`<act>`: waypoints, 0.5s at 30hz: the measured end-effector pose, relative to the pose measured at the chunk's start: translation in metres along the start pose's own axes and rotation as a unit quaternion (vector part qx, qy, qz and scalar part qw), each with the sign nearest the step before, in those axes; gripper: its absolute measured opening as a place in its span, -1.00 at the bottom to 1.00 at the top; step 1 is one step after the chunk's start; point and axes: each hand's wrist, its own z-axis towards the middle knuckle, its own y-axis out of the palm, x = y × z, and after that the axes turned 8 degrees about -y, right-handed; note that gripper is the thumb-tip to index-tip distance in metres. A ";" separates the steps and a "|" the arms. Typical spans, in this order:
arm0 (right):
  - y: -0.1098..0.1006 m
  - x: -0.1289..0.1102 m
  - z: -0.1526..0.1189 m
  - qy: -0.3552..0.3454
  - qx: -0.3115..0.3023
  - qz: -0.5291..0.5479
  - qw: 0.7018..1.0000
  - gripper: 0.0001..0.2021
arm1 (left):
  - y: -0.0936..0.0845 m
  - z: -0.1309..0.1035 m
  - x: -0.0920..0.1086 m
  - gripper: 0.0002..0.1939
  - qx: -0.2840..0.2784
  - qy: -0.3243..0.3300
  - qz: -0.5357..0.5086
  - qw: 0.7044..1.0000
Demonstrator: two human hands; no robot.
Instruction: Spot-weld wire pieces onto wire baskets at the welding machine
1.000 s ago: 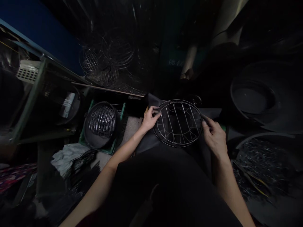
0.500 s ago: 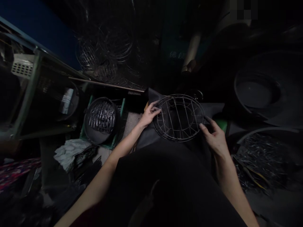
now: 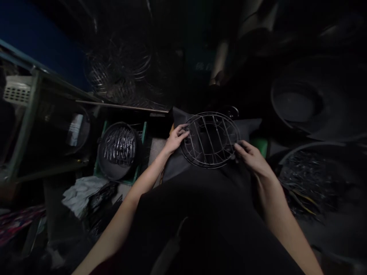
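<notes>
A round wire rack (image 3: 212, 137), with straight bars across it and small wire loops around its inside, lies in front of me over dark sheeting (image 3: 180, 164). My left hand (image 3: 177, 139) pinches the rack's left rim between thumb and fingers. On the opposite side, my right hand (image 3: 249, 153) has its thumb and fingers closed at the right rim. The exact contact of the right fingertips is dim. Just behind the rack sits a small shiny ring (image 3: 233, 111).
On the left, a dark round pan (image 3: 116, 173) holding many short metal pieces rests in a green crate (image 3: 142, 139). A pale cloth (image 3: 83, 193) lies nearer me. To the right are a large basin (image 3: 275, 101) and a tub of dark pieces (image 3: 309, 172). Coiled wire (image 3: 126, 72) stands behind.
The view has shifted, so most things appear slightly farther left. My right hand's fingers, more spread before, have drawn together at the rack's rim. My left hand keeps its hold.
</notes>
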 end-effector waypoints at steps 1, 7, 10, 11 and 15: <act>-0.001 0.000 -0.001 -0.029 0.000 -0.005 1.000 -0.27 | 0.001 -0.002 0.005 -0.49 0.011 0.007 0.012 1.000; -0.021 -0.026 -0.007 -0.316 0.033 -0.181 0.931 -0.64 | 0.007 -0.021 0.041 -0.65 0.047 0.146 0.145 0.978; -0.029 -0.033 -0.002 -0.453 0.061 -0.291 0.840 -0.73 | 0.002 -0.028 0.033 -0.71 0.102 0.224 0.262 0.933; -0.030 -0.031 0.000 -0.490 0.060 -0.320 0.809 -0.75 | -0.001 -0.030 0.027 -0.70 0.112 0.233 0.311 0.915; -0.027 -0.009 0.009 -0.543 0.004 -0.441 0.714 -0.76 | -0.001 -0.034 0.015 -0.48 0.149 0.212 0.362 0.896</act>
